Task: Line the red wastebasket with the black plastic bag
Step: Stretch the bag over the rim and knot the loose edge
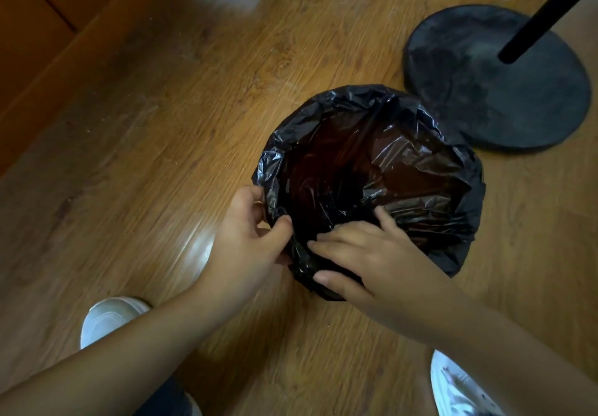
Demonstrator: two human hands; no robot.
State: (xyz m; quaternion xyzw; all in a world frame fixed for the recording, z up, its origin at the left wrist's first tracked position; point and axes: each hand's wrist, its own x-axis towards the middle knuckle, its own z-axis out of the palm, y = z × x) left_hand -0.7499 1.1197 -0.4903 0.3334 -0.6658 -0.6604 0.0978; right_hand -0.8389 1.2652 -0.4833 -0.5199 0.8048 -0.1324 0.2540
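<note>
- my left hand (249, 234) is at the near-left rim; thumb and curled fingers pinch the folded edge of the black plastic bag (420, 189); I read that as an anchor so the film can't slide into the bin while the near side gets worked
- my right hand (362, 254) straddles the near rim; fingers splayed and fairly straight, pressed flat on the film inside the mouth, thumb lying on the outer fold; no clench, pressing rather than grabbing; looks like it is smoothing the cuff against the rim
- red wastebasket (339, 144) stands on the wooden floor (161, 156), between my white shoes (110, 318) and a round black stand base (495, 85); far rim is just beside that base, can't tell if touching; bin body is hidden, only a dark red tint shows through the film
- bag: thin, glossy, crinkled; mouth open and turned over the rim all round as far as I can see; cuff hangs lower and bunchier on the right; inner film loose; bottom too dark to tell if it is seated
- judgement: lining nearly done; near-edge tidy-up left
</note>
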